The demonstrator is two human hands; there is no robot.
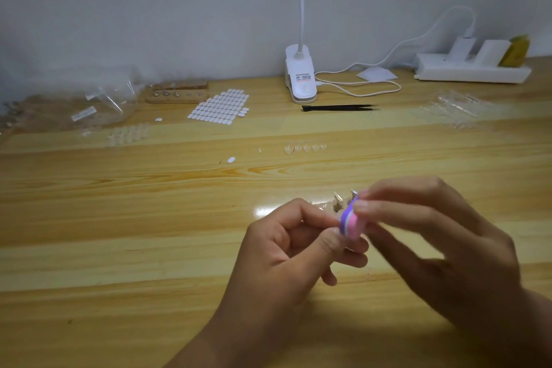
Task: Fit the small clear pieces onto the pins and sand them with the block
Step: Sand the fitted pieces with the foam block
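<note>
Sanding block (352,222), striped purple and pink, sits in the lower centre of the frame, pinched between the thumb and fingertips of your right hand (433,236). That hand is blurred. Your left hand (295,245) meets it from the left, fingers curled in, with the thumb and forefinger tips pressed together right against the block's edge. Whatever they hold is hidden, so I cannot tell if you grip a piece there. Just above the block, a couple of metal pins (339,199) show on the wooden table (119,248). A short row of small clear pieces (304,148) lies further up, near the middle of the frame. Above that lie black tweezers (339,107), with the white clip lamp (300,78) standing just behind them. A sheet of white oval stickers (221,107) lies left of the lamp, beside a wooden holder (177,92). A white power strip (472,69) rests at the upper right.
</note>
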